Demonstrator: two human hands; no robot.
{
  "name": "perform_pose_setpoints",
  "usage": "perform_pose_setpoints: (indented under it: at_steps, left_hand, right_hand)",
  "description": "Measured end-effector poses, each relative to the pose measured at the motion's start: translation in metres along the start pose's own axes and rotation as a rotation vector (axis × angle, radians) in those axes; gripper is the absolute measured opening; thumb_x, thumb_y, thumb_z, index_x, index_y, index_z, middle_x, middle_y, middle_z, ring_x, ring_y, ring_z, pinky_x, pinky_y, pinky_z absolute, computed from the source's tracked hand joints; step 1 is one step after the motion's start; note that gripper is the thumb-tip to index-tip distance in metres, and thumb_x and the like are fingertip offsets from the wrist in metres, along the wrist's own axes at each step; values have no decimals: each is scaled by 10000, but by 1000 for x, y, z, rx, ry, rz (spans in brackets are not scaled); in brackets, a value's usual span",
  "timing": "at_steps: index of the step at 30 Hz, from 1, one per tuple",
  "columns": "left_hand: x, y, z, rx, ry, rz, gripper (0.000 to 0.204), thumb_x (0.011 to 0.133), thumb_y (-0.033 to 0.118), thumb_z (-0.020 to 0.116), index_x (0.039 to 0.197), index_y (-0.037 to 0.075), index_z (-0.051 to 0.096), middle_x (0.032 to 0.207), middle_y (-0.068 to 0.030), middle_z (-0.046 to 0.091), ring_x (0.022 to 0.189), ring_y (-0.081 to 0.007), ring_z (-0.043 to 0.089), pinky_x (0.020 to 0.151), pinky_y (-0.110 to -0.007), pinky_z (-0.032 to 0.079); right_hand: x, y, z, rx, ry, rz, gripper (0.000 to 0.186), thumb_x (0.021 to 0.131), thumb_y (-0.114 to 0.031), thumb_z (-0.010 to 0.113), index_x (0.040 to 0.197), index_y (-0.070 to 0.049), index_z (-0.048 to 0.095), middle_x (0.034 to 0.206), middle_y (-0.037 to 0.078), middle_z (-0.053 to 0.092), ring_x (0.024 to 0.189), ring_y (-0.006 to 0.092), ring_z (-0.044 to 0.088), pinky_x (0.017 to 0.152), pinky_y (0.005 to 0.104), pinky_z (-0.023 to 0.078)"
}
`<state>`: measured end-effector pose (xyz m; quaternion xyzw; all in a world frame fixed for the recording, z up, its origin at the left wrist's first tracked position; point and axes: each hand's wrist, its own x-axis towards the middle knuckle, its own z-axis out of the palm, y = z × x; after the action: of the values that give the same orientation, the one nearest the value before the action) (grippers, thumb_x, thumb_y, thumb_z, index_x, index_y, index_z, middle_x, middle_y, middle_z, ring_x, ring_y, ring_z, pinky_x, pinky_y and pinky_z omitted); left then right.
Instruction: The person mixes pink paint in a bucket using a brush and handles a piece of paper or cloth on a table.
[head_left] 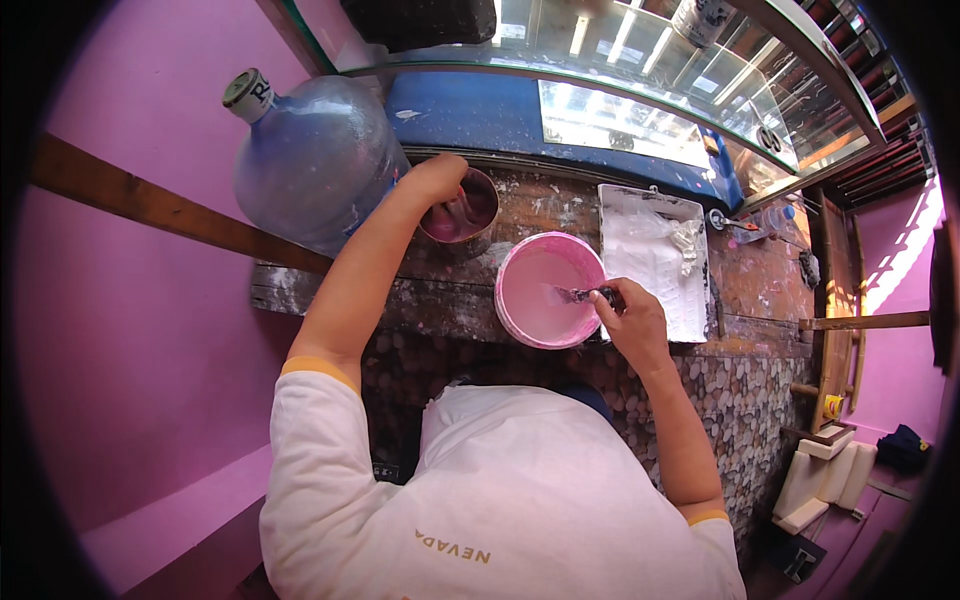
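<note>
My right hand (pixel 636 318) is closed around the dark handle of a paintbrush (pixel 574 295). The brush's bristle end is inside a pink bucket (pixel 503 312) of pale pink paint (pixel 535 284), near its right wall. To the left of the bucket is an open round can (pixel 489 236) with pink stains inside. My left hand (pixel 440 181) reaches over this can's far-left rim. Its fingers drop into the can and are mostly hidden, so their grip is unclear.
A paint-splashed wooden table (pixel 540 205) bears these containers. At left stands a large water jug (pixel 320 150), by a slanting wooden post (pixel 150 205). A white paint tray (pixel 655 255) lies right of the bucket, with a plastic bottle (pixel 772 220) beyond. Behind is a glass case (pixel 600 75).
</note>
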<state>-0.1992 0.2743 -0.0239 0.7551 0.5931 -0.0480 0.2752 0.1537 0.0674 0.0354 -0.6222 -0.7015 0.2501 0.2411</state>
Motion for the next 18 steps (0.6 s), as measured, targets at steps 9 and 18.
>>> perform_pose_setpoints:
  at_steps: [9, 18]
  left_hand:
    - [-45, 39, -49, 349, 93, 12, 219, 839, 47, 666, 1021, -57, 726, 1260, -274, 617, 1026, -396, 701, 856, -458, 589]
    - [-59, 41, -128, 426, 165, -1, 178, 914, 119, 632, 1063, 24, 652, 1156, -221, 618, 1093, -389, 629, 949, -451, 513]
  right_hand:
    - [0, -1, -1, 4, -1, -10, 231, 872, -259, 740, 973, -54, 707, 815, 107, 690, 690, 255, 662, 664, 360, 526]
    - [-2, -1, -2, -4, -5, -9, 231, 877, -262, 739, 975, -55, 708, 814, 102, 688, 679, 248, 657, 661, 355, 525]
